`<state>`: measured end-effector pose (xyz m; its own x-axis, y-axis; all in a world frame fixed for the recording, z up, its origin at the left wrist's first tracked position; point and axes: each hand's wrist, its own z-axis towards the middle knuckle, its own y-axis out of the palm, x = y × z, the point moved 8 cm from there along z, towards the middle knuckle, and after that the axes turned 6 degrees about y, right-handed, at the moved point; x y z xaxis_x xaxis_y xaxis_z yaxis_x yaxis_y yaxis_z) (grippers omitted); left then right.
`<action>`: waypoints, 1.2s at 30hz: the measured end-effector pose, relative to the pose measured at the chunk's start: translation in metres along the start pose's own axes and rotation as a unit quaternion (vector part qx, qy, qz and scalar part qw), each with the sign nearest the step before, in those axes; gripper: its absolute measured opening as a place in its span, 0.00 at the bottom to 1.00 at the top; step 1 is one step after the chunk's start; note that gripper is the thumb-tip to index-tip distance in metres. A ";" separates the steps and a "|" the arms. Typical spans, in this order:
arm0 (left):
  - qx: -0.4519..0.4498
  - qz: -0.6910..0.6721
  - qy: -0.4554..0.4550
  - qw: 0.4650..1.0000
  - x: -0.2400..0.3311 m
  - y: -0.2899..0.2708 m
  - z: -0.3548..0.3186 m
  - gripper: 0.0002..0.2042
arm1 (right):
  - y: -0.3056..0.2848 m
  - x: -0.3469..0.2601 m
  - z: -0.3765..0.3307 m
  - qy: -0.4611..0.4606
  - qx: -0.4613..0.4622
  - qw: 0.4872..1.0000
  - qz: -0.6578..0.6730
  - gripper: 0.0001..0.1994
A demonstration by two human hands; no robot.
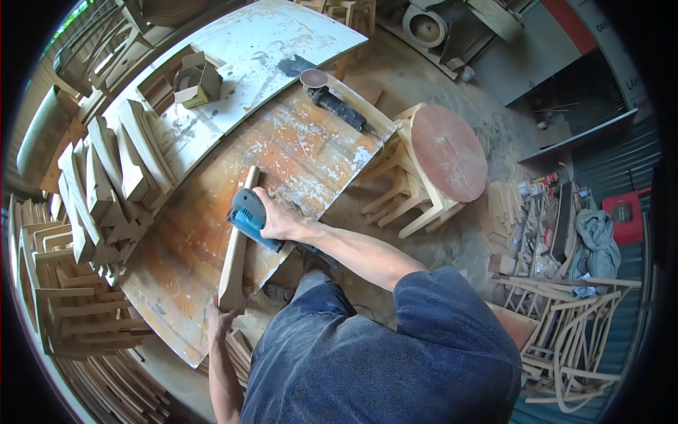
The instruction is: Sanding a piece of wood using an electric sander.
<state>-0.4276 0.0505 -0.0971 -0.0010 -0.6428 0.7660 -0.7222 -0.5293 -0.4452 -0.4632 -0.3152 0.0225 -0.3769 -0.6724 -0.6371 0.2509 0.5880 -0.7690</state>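
Stacks of shaped wooden pieces (106, 184) line the worktop's (183, 240) left edge. The left hand (220, 319) is closed on the near end of a long curved wooden slat (236, 247), pinning it at the worktop's near edge. The slat runs away from the person across the paint-splashed top. The right hand (279, 215) is wrapped around a blue electric sander (248, 215) set on the slat (roughly at its middle). Toward the far right corner lies a dark power tool (337, 107). Right of the worktop stands a round-topped wooden stool (441, 159).
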 end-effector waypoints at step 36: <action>0.259 0.138 0.125 0.948 0.003 -0.009 -0.020 0.23 | 0.035 -0.074 0.003 0.006 -0.112 0.993 -0.022 0.49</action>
<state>-0.4349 0.0647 -0.0811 -0.3507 -0.6796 0.6443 -0.2333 -0.6029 -0.7629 -0.4239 -0.2460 0.0423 -0.3936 -0.6956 -0.6010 0.0301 0.6437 -0.7647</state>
